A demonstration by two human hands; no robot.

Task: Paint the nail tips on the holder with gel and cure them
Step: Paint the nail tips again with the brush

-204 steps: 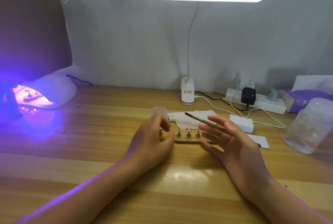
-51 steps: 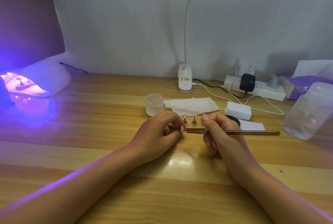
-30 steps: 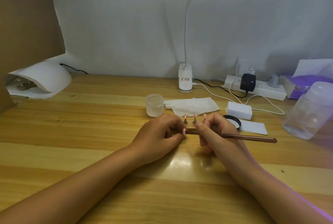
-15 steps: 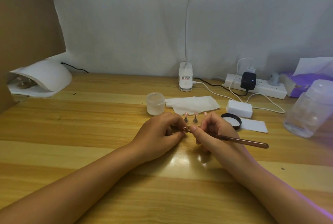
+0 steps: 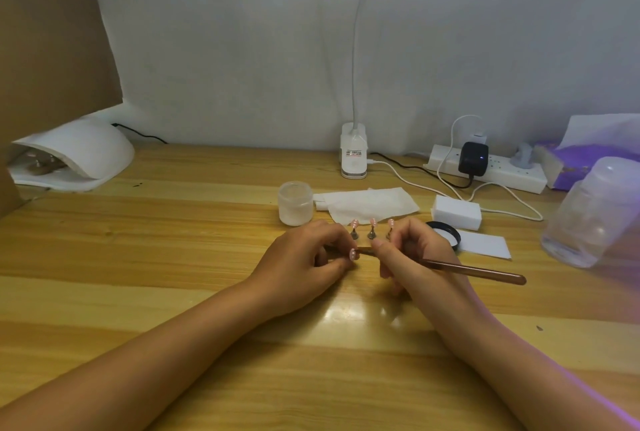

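Head view: over the bench (image 5: 166,257) the left hand (image 5: 304,266) pinches one nail tip (image 5: 353,254) in a tight grip, the right hand (image 5: 412,257) clamps the brush (image 5: 478,271) against it, and a slip could smear gel on skin or topple the three standing tips (image 5: 372,222) just on the far side.

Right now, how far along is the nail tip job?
Possibly done: what looks like a second holder sits inside the unlit cure lamp. In hand: the left hand pinches one nail tip and the right hand holds the brush to it. Left: the three standing tips, coating unclear, then curing.
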